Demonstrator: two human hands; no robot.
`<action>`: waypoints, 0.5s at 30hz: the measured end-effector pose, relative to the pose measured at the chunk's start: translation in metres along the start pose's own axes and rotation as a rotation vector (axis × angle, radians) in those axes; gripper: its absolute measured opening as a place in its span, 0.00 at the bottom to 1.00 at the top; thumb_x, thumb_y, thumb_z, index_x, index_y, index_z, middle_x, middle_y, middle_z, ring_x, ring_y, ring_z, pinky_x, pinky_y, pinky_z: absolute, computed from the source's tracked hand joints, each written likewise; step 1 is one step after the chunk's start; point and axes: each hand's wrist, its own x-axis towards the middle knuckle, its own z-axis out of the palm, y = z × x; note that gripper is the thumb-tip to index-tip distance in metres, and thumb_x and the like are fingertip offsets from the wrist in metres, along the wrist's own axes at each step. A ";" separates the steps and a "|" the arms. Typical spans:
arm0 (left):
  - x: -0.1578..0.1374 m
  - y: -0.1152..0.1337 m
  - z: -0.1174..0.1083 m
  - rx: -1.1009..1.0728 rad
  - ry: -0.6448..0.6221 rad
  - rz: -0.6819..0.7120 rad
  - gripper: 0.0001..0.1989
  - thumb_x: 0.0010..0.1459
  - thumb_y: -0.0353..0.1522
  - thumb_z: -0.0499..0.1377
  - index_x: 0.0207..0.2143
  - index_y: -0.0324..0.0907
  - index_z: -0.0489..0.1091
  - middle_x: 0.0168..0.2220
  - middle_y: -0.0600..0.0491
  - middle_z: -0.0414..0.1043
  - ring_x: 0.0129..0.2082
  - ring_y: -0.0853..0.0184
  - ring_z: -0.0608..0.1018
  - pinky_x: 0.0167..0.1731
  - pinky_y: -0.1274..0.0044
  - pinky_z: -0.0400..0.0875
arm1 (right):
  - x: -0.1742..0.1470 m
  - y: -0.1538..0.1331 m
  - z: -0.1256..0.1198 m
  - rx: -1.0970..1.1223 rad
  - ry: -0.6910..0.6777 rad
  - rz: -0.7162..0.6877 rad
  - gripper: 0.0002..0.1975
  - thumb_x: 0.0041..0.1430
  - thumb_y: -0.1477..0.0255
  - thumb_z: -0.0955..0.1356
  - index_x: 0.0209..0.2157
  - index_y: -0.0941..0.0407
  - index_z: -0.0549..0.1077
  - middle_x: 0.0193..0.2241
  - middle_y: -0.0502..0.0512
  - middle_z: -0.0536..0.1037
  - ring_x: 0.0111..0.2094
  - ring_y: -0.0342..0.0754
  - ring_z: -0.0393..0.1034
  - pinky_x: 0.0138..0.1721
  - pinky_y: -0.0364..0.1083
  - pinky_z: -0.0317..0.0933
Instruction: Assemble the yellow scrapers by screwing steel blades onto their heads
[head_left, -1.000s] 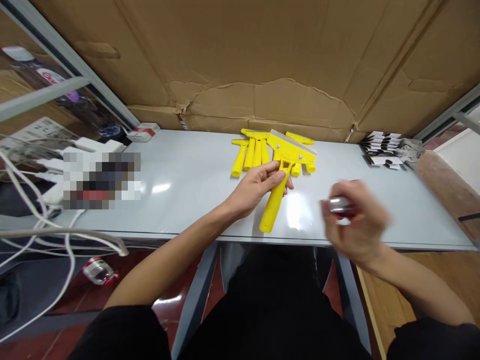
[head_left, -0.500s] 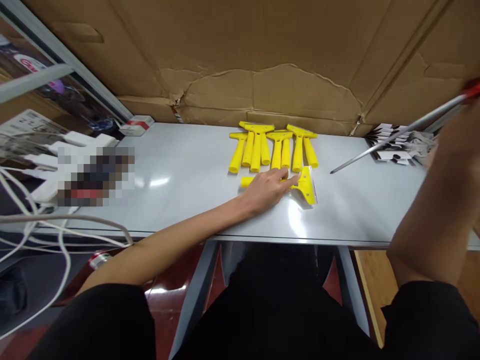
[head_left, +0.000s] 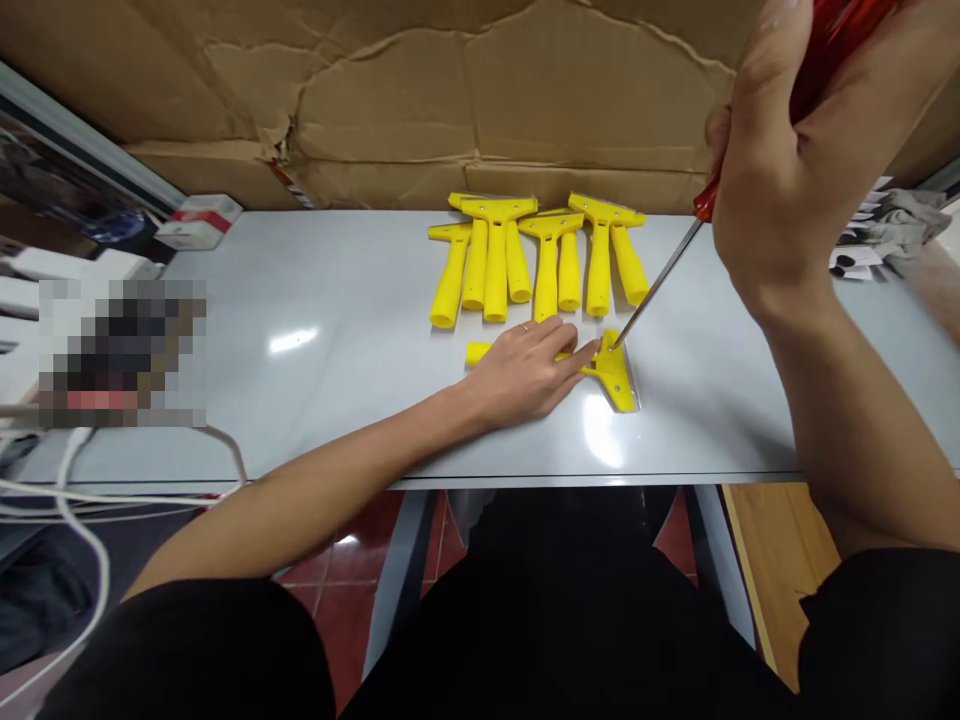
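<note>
A yellow scraper (head_left: 616,380) lies sideways on the table near its front edge, its bladed head pointing right. My left hand (head_left: 521,372) is closed over its handle and presses it against the tabletop, with the index finger stretched toward the head. Above and to the right, my right hand (head_left: 787,190) grips a red-handled screwdriver (head_left: 660,280). Its long metal shaft slants down to the left, and its tip meets the upper screw on the scraper's head. Just behind, several more yellow scrapers (head_left: 495,260) rest in overlapping pairs, handles toward me.
Brown cardboard (head_left: 390,110) stands along the back of the grey table (head_left: 337,300). On the left are a small red and white box (head_left: 199,222), a pixelated object and white cables (head_left: 82,530). Printed cards (head_left: 859,260) and grey cloth (head_left: 904,230) lie at the right.
My right hand has swung inward from the far right, bringing the screwdriver tip onto the scraper's screw. My left hand keeps the scraper in about the same place. The head view has shifted slightly.
</note>
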 end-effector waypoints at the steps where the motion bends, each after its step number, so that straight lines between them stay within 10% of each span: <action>1: -0.001 -0.002 0.001 -0.007 0.003 -0.028 0.19 0.78 0.38 0.55 0.65 0.43 0.74 0.45 0.45 0.78 0.44 0.58 0.78 0.35 0.69 0.68 | -0.001 0.002 0.002 -0.006 -0.010 -0.020 0.57 0.75 0.40 0.47 0.75 0.82 0.53 0.74 0.83 0.56 0.81 0.53 0.56 0.85 0.53 0.44; 12: 0.000 -0.002 0.003 0.021 0.089 -0.027 0.18 0.77 0.36 0.56 0.60 0.40 0.77 0.42 0.46 0.78 0.42 0.59 0.78 0.34 0.70 0.68 | 0.000 -0.017 -0.004 0.172 -0.004 0.141 0.49 0.78 0.51 0.60 0.76 0.83 0.47 0.77 0.78 0.46 0.84 0.60 0.43 0.78 0.53 0.60; 15: 0.001 -0.001 0.003 0.026 0.072 -0.034 0.18 0.77 0.36 0.56 0.61 0.40 0.77 0.43 0.46 0.78 0.42 0.59 0.78 0.35 0.69 0.69 | 0.000 -0.014 -0.002 0.182 -0.007 0.106 0.48 0.80 0.54 0.59 0.76 0.85 0.44 0.76 0.78 0.50 0.83 0.56 0.46 0.86 0.53 0.41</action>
